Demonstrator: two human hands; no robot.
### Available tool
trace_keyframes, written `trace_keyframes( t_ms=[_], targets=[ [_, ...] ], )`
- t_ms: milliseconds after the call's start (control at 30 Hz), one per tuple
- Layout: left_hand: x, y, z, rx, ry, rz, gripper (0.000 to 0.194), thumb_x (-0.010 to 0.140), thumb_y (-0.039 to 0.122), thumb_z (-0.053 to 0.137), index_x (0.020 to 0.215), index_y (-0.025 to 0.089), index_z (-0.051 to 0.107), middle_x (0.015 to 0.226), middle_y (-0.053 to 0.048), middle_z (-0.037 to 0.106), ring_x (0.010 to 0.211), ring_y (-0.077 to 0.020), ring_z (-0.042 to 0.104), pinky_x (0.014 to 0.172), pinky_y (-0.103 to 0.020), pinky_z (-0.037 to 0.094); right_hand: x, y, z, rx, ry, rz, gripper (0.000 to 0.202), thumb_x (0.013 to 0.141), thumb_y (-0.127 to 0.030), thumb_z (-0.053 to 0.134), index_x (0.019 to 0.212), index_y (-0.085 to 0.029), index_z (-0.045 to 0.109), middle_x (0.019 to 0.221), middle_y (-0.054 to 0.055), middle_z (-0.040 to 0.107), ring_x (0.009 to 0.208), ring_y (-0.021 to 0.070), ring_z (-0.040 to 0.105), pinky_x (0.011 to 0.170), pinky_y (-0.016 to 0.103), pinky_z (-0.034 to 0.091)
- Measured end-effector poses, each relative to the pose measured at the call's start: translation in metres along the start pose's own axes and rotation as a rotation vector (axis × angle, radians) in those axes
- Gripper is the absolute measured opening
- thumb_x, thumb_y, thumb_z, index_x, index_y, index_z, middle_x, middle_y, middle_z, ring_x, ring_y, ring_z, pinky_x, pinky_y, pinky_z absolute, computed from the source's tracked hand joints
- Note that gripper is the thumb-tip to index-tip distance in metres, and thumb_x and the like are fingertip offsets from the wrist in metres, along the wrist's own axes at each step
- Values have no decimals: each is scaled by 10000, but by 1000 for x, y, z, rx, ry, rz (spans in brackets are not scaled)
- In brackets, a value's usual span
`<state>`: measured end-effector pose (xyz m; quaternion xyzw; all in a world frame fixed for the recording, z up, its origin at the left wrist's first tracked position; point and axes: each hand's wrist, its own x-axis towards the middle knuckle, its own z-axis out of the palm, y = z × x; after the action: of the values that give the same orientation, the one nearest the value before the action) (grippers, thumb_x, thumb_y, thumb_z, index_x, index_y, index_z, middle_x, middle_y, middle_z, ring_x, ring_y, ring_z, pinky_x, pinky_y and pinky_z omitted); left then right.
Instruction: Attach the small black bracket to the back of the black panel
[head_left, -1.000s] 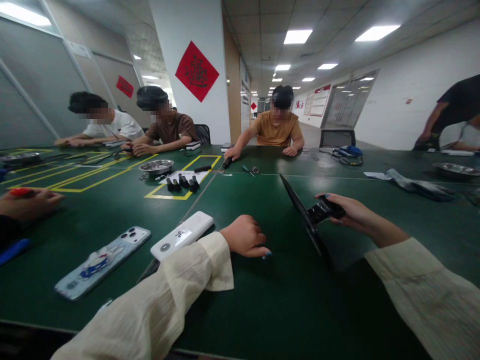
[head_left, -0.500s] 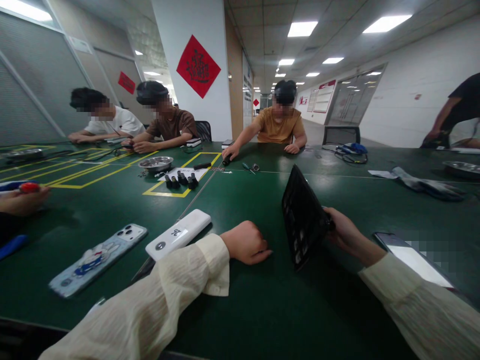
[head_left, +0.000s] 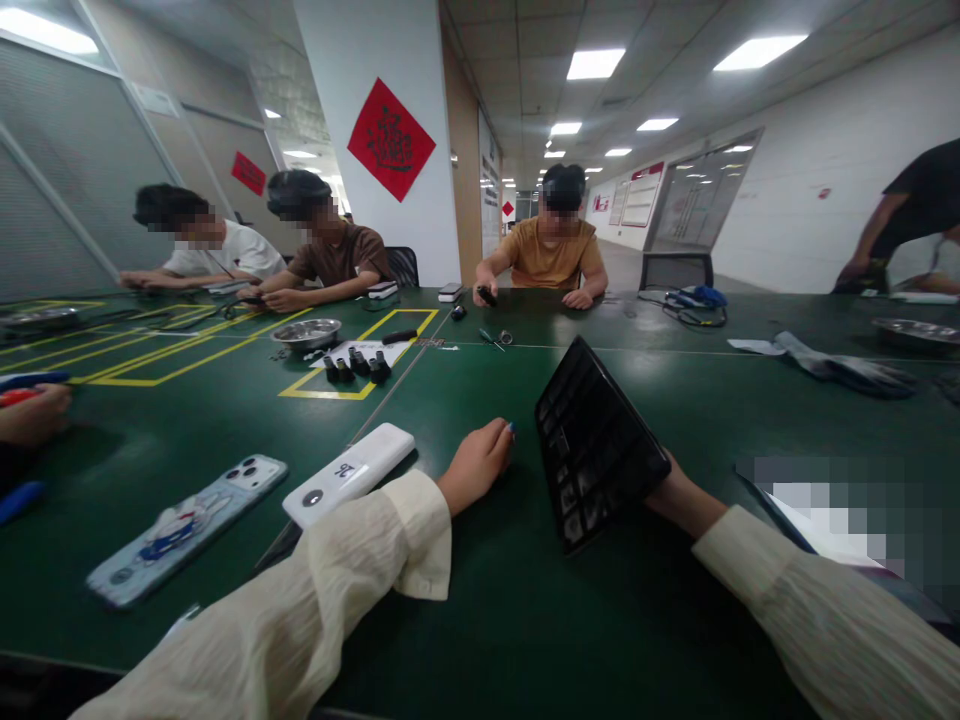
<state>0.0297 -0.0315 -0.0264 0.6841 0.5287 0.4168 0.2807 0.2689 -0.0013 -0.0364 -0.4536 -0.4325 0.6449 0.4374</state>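
My right hand (head_left: 679, 492) grips a black divided tray (head_left: 592, 440) by its far right side and holds it tilted up on edge over the green table (head_left: 480, 640). Rows of compartments face left, with small items hard to make out in the lower ones. Just left of the tray, my left hand (head_left: 480, 462) is closed in a pinch. A small blue piece (head_left: 511, 427) shows at its fingertips; its kind is too small to tell. By my left forearm lie a white power bank (head_left: 349, 472) and a phone in a cartoon case (head_left: 187, 530).
A tablet-like device (head_left: 825, 515) lies right of my right forearm. Farther off are several black cylindrical parts (head_left: 358, 365), a metal bowl (head_left: 306, 334), a screwdriver (head_left: 491, 340) and grey gloves (head_left: 840, 368). A co-worker's hand (head_left: 37, 412) holds something red at left; people sit opposite.
My left hand has turned and lifted slightly, and the blue piece now shows in its fingers. The tray has tipped further, showing more compartments. The person opposite has drawn a hand back, holding a dark object.
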Motion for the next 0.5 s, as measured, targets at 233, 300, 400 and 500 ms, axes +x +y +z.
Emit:
trace_keyframes(
  t_ms=[233,300,400,500],
  targets=[
    [-6,11,15,-757,-125,-357,368,801,528,478,714,171,460,507,44,476,421,-79,425,452,-205,316,-4,11,10,-7,-158,8,350,821,-482,409,958,-216,590,894,76,640,850,229,605,639,336,510],
    [-9,12,18,-834,-169,-401,378,780,531,518,716,162,467,527,36,497,438,-74,444,463,-202,333,-7,12,15,-12,-201,-4,376,835,-489,392,985,-207,590,888,80,638,815,224,605,605,325,502],
    [-9,12,21,-857,-142,-417,398,757,541,555,692,159,462,510,41,489,426,-66,434,451,-196,326,-10,13,18,-30,-225,-21,406,849,-501,366,1024,-206,585,905,82,637,797,215,599,583,311,491],
    [-7,10,19,-848,-44,-386,417,741,555,572,676,161,450,491,47,489,411,-63,438,438,-189,319,-9,12,17,-75,-234,-36,429,843,-525,358,1030,-212,586,915,82,633,798,211,594,587,311,487]
  ],
)
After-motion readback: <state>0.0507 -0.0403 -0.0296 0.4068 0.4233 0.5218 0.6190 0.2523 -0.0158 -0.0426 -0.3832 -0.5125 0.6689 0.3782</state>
